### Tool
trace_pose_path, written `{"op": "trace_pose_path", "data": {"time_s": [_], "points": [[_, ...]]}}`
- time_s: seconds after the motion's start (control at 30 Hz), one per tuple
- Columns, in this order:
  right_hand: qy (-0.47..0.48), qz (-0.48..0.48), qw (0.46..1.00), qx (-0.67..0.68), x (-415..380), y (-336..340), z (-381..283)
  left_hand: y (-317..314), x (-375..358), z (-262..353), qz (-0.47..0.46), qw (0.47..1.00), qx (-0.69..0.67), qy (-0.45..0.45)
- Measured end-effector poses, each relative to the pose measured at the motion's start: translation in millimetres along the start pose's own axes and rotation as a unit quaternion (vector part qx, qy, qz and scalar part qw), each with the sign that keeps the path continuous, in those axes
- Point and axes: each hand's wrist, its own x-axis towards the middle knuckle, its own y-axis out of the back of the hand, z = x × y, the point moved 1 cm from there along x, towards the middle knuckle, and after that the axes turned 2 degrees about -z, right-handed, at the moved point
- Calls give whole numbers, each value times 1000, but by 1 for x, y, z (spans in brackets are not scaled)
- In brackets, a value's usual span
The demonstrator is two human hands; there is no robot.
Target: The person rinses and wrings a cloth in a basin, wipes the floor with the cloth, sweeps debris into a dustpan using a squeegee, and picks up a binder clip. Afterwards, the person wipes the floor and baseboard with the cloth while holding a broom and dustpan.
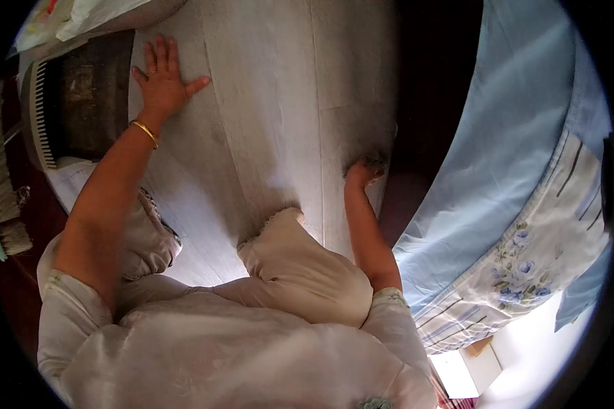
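My left hand [162,85] lies flat on the pale wood-plank floor [266,88], fingers spread, a gold bangle [144,133] at its wrist. Beside it on the left is a dark panel [89,92] with a comb-like slatted edge. Off to the right, my right hand [361,175] is down at the floor with its fingers closed on a small dark, crumpled wad [375,161], partly hidden by the fingers. That hand is close to the dark base along the bed.
A bed with a light blue sheet [498,143] and a flowered cover [525,266] runs along the right. My bent knee [307,273] rises between my arms. A fringed grey mop-like thing [7,177] is at far left, and a white bag [95,15] is at top left.
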Motion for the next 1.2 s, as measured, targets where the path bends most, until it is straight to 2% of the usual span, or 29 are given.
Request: {"op": "trace_pose_path", "data": {"time_s": [0.03,0.07,0.13,0.2,0.33,0.43,0.5,0.57,0.6,0.63,0.73,0.8,0.9,0.97,1.03,1.13,1.2], "points": [[1,8,999,-41,0,-1,-4,-2,0,-1,20,1000,-6,-7],[114,27,990,-72,-3,-4,-2,-6,0,-3,39,999,-12,-13],[336,60,930,-132,-19,-6,3,-3,0,-1,48,999,-19,-12],[369,-46,918,-137,-34,10,2,1,-3,1,18,1000,-21,2],[403,-285,853,-168,-56,43,47,-6,-3,-3,83,994,-53,-40],[360,-212,906,-66,-63,52,34,-15,0,-6,118,990,-56,-48],[310,-155,936,-56,-44,40,3,-15,-4,-4,152,984,-70,-61],[377,13,919,-111,21,3,11,24,0,16,-76,996,-26,38],[277,51,955,-97,35,-3,-8,38,4,19,-182,979,1,88],[170,86,978,-82,40,-2,-27,41,4,17,-160,984,-13,76],[-42,-33,998,33,72,9,-54,47,3,17,-123,990,-44,51],[-5,-17,998,62,104,3,-60,53,6,23,-133,988,-54,59],[31,7,992,123,118,-3,-82,46,7,19,-90,993,-57,53],[42,24,990,131,122,-7,-98,-5,9,-5,93,995,29,-23],[54,36,990,129,129,-9,-104,-27,9,-15,200,975,64,-70],[93,38,988,117,134,-9,-105,-22,10,-12,211,974,19,-78],[142,39,984,99,132,-9,-106,-8,3,-3,160,983,-53,-70]]}}
